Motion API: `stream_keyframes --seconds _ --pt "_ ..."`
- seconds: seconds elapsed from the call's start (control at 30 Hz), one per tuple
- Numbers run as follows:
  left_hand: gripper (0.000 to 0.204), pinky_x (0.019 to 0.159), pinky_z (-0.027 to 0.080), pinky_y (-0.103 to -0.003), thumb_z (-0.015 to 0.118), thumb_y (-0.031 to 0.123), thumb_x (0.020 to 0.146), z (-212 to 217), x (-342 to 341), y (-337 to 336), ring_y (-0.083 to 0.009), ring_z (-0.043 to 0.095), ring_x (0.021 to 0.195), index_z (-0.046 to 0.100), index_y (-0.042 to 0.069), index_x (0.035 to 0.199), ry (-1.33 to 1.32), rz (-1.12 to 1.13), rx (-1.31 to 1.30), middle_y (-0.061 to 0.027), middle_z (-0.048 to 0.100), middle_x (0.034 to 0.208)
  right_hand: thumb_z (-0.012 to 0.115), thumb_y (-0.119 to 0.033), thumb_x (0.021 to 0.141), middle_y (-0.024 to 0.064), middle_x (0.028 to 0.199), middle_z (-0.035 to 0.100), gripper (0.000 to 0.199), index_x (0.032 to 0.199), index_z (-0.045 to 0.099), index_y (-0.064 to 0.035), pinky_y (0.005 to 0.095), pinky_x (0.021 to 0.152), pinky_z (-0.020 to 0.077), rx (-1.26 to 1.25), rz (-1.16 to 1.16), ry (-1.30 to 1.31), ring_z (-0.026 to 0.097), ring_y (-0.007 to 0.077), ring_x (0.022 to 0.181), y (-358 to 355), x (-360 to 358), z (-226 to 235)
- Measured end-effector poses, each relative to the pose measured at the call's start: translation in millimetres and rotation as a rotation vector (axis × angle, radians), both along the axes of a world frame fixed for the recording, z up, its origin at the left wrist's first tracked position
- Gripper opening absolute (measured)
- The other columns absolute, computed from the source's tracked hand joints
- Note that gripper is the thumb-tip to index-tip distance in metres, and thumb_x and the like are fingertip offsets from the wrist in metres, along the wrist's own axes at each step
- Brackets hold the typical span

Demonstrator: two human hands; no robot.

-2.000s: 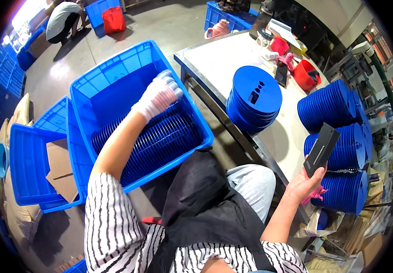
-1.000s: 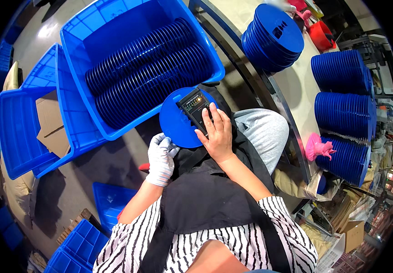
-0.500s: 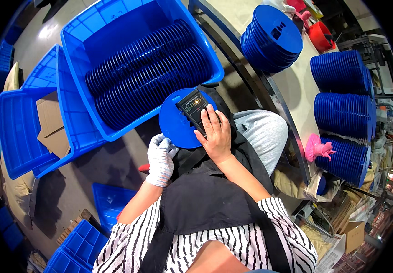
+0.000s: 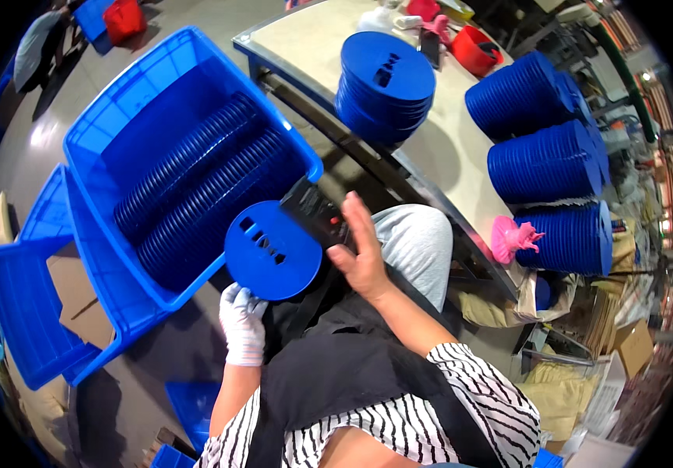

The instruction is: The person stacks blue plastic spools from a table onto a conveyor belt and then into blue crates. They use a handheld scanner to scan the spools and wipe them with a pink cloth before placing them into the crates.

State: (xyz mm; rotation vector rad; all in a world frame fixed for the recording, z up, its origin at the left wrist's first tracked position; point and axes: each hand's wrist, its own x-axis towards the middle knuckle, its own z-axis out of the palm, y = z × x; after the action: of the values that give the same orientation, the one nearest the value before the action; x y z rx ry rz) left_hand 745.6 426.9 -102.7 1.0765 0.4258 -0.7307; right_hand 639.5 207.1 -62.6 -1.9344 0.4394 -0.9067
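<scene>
Two hands on the job, and both are over the lap. Far left, an empty blue bin point(image 4: 28, 312) sits on the floor; next to it the big crate point(image 4: 188, 86) holds two rows of blue discs on edge, running up and to the right. The left hand point(image 4: 243, 324), in a white glove, grips the lower rim of a single disc point(image 4: 272, 249), face up, slots showing, just off the crate's near corner. Touching that disc's upper right edge is a black device point(image 4: 317, 214), long axis slanting down to the right. The right hand point(image 4: 361, 249), bare, fingers spread wide, lies against the device's lower end, so it's the nearer hand. Right again, the desk point(image 4: 313, 35) carries stacks of discs, well apart from both hands.
</scene>
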Motion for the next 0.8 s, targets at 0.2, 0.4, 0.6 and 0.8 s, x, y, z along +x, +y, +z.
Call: stream_keyframes --seconds 0.2,0.4,0.6,0.8 --pt "0.011 0.069 0.051 -0.034 0.051 0.003 0.092 -7 16 2 -0.0135 0.055 0.067 0.053 0.011 0.099 -0.003 0.008 -0.023 -0.0030 0.059 0.082 0.038 -0.052 0.097 0.0182 0.120 0.058 0.058 0.126 0.052 -0.0032 0.0426 0.084 0.0537 1.134 -0.286 -0.667 0.060 0.0336 0.103 -156 -50 11" --pt "0.011 0.066 0.053 -0.029 0.053 0.002 0.091 -9 27 -12 -0.0131 0.058 0.068 0.054 0.009 0.099 0.003 -0.028 -0.084 -0.0044 0.060 0.083 0.025 -0.067 0.094 0.0235 0.127 0.053 0.077 0.131 0.049 -0.0028 0.0531 0.091 0.0504 1.333 -0.302 -0.735 0.056 0.0409 0.103 -300 -12 -14" --pt "0.013 0.074 0.056 -0.031 0.057 0.001 0.089 5 54 -10 -0.0138 0.063 0.078 0.055 0.005 0.101 -0.207 -0.129 -0.111 -0.0045 0.062 0.091 0.035 -0.068 0.094 0.0156 0.137 0.049 0.077 0.138 0.042 -0.0054 0.0460 0.089 0.0466 0.832 -0.832 -0.382 0.056 0.0305 0.110 -308 -12 -8" --pt "0.014 0.076 0.052 -0.027 0.062 0.007 0.086 39 107 -29 -0.0121 0.062 0.082 0.058 0.005 0.100 -0.273 -0.453 -0.100 -0.0034 0.063 0.092 0.037 -0.041 0.103 0.0138 0.119 0.060 0.049 0.132 0.047 -0.0029 0.0354 0.085 0.0491 0.497 0.104 -0.032 0.061 0.0218 0.099 -89 -5 18"
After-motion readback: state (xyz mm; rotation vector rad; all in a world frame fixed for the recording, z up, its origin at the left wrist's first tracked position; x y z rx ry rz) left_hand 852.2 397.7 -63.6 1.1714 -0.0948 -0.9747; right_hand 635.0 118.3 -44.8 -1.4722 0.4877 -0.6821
